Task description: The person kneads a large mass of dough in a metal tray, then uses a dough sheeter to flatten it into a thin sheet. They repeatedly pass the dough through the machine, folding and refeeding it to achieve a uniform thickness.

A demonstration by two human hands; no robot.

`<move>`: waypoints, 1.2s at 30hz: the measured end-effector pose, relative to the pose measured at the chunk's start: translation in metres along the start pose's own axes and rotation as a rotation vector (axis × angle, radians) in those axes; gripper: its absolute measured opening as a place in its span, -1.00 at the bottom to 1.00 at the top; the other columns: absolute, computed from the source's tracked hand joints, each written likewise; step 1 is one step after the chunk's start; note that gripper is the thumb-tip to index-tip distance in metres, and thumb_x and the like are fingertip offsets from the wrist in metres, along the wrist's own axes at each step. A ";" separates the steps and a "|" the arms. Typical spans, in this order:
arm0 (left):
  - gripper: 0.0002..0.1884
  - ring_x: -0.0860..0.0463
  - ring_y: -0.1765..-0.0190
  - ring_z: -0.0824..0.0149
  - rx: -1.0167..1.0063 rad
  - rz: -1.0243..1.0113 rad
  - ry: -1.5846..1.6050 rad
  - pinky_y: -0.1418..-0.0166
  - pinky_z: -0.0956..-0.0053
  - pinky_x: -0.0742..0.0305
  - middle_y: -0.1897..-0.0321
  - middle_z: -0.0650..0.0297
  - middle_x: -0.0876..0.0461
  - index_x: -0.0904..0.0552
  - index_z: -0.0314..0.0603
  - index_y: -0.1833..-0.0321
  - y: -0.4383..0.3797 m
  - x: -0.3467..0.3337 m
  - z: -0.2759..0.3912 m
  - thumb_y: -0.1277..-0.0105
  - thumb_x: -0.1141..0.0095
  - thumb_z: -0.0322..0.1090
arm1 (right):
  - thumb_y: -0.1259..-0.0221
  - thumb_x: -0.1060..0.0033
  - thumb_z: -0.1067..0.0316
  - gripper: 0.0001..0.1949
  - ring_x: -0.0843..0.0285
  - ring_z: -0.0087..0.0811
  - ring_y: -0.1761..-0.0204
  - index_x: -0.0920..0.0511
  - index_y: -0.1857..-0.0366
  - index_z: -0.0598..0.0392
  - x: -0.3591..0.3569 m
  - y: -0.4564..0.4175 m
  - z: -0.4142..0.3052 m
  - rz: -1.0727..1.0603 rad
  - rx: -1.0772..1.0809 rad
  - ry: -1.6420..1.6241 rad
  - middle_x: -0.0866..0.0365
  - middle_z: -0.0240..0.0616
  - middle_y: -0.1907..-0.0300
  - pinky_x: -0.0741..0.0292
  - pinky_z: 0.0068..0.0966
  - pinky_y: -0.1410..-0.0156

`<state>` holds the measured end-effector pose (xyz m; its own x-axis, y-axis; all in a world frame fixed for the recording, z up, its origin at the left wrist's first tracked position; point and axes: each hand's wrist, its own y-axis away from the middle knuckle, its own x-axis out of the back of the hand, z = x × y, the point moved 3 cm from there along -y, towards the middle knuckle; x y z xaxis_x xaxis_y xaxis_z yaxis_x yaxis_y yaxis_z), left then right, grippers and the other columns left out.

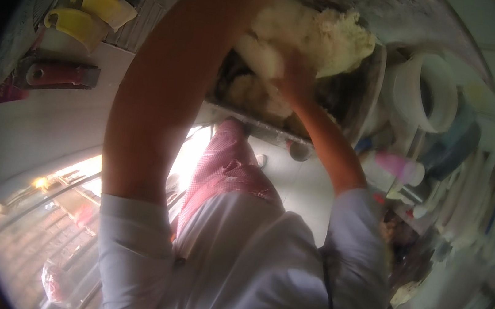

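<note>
A large lump of pale dough [313, 37] fills the upper middle, above a dark-walled container [379, 73]. My right hand [297, 77] grips the dough at its near side, with the fingers blurred and partly hidden by it. More soft dough [257, 93] lies lower inside the container. My left arm crosses the view up to the top edge, and the left hand is out of view beyond it.
Yellow scoops [75, 24] and a red-handled tool [55, 74] are at the left. On the right stand a white round tub [426, 93], a pink-and-white container [396, 167] and a row of long, thin items [474, 191]. A curved metal edge [470, 38] hangs at the upper right.
</note>
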<state>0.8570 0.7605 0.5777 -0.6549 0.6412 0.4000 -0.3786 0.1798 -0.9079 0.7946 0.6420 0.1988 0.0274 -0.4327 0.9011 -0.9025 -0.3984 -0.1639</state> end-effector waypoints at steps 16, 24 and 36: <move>-0.81 -0.70 0.29 -0.13 0.017 -0.059 -0.064 0.09 0.06 -0.60 0.39 -0.05 -0.73 -0.75 -0.33 0.32 0.001 0.000 -0.001 -0.16 -0.38 -0.32 | 0.17 -0.70 -0.20 0.27 -0.01 0.26 -0.62 -0.01 -0.66 0.02 0.033 0.046 -0.001 -0.255 0.036 -0.097 0.04 0.33 -0.62 -0.19 0.02 -0.63; -0.79 -0.72 0.27 -0.15 0.062 -0.099 -0.046 0.08 0.06 -0.63 0.37 -0.08 -0.73 -0.75 -0.35 0.30 0.000 0.003 0.001 -0.18 -0.37 -0.30 | -0.04 -0.54 -0.18 0.06 -0.27 0.26 -0.51 -0.17 -0.58 0.14 0.050 0.049 -0.008 -0.238 -0.130 -0.029 -0.13 0.23 -0.59 -0.45 0.04 -0.45; -0.80 -0.74 0.26 -0.14 0.122 -0.067 0.022 0.08 0.08 -0.64 0.35 -0.09 -0.74 -0.74 -0.33 0.31 -0.001 -0.002 -0.004 -0.16 -0.36 -0.30 | 0.00 -0.62 0.04 -0.36 -0.59 -0.03 -0.24 -0.59 -0.25 -0.13 0.031 0.004 -0.004 -0.403 0.121 0.210 -0.62 -0.07 -0.20 -0.51 -0.06 -0.24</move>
<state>0.8613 0.7621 0.5775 -0.6117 0.6472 0.4549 -0.4983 0.1314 -0.8570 0.7904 0.6306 0.2277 0.2667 -0.0560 0.9621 -0.7805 -0.5982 0.1816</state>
